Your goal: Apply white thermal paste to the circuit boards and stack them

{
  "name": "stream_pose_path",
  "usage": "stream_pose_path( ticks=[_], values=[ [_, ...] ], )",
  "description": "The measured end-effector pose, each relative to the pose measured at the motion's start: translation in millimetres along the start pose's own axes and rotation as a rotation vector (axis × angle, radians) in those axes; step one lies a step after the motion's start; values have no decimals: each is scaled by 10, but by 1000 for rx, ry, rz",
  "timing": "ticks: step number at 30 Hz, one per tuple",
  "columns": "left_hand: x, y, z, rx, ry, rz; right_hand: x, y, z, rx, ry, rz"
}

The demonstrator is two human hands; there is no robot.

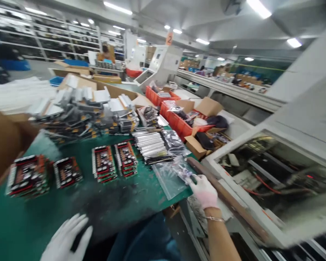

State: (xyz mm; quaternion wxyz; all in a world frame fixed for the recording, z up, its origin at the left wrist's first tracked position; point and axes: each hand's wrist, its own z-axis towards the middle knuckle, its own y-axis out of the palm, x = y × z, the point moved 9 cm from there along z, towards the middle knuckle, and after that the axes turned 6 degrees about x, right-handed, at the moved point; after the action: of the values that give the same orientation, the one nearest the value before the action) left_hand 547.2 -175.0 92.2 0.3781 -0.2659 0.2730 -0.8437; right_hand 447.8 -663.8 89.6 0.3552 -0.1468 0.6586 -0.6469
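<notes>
My right hand (203,190), in a pale glove, rests at the right edge of the green mat (111,203), its fingers closed on a clear plastic bag (170,177) with small parts inside. My left hand (66,239), in a white glove, lies at the mat's near edge with its fingers stretched out and apart, holding nothing I can see. Stacks of red and black circuit boards (103,163) sit in a row on the mat beyond both hands. Silver strips (150,143) lie in a pile behind the bag.
Red bins (179,121) and open cardboard boxes (198,145) stand at the right back. A large white machine (274,174) with an open window is on my right. More boards and white parts (78,112) are heaped behind. A brown box flap (2,141) rises at left.
</notes>
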Motion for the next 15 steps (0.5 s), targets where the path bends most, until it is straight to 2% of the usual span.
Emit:
stream_pose_path(
  ticks=[3, 5, 8, 10, 15],
  values=[
    [329, -76, 238, 15, 118, 71, 54, 151, -26, -75, -5, -44],
    [339, -120, 414, 32, 73, 183, 104, 226, -24, -81, -13, -12],
    [177, -147, 621, 11, -32, 356, 164, 250, -8, -33, -38, 46],
    [42, -97, 719, -59, -87, 401, 177, 216, -9, -5, -53, 99],
    [-260, 259, 824, -378, -228, 386, 133, 3, -125, 82, 37, 212]
  ],
)
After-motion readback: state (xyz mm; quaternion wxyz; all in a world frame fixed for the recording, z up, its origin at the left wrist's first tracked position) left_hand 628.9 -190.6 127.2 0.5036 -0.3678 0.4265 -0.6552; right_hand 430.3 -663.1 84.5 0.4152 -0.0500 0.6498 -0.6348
